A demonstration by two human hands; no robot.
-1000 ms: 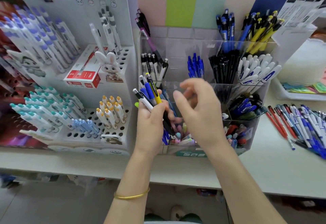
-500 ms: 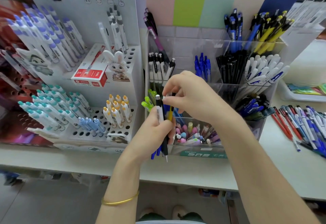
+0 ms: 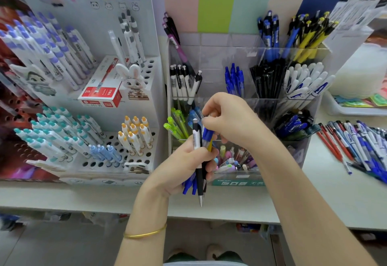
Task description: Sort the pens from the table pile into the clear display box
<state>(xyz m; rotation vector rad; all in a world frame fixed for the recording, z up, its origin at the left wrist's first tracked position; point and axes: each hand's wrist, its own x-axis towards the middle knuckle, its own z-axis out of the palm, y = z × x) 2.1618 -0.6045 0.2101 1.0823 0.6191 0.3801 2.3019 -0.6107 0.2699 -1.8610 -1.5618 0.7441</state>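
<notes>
Now, bracelet: a thin gold band (image 3: 144,234) circles the left wrist, at 7 o'clock from the hands.
Left hand: the left hand (image 3: 184,165) has its fingers curled tight round a bundle of pens (image 3: 199,173), held upright over the table (image 3: 335,198).
Bundle of pens: a black-and-white pen stands at its left, with blue barrels and a yellow one beside it. The tips stick out of the fist towards 6 o'clock.
Right hand: the right hand (image 3: 228,121) sits at 1 o'clock from the left and close against it. Its fingers are curled, and the fingertips pinch the top of a blue pen (image 3: 207,135) standing in the bundle.
Hands: together, both on the bundle.
Table pile: the table pile (image 3: 360,146) lies at 3 o'clock, well apart from both hands. Its red, blue and white pens lie flat on the table.
Clear display box: the clear display box (image 3: 219,66) stands just behind the hands at 12 o'clock. Its compartments hold green, black-and-white, blue, black, white and yellow pens.
White stand: the white stand (image 3: 146,71) is at 10 o'clock, a perforated rack beside the box with teal, purple and orange-capped pens. A red carton (image 3: 100,96) rests on it.
</notes>
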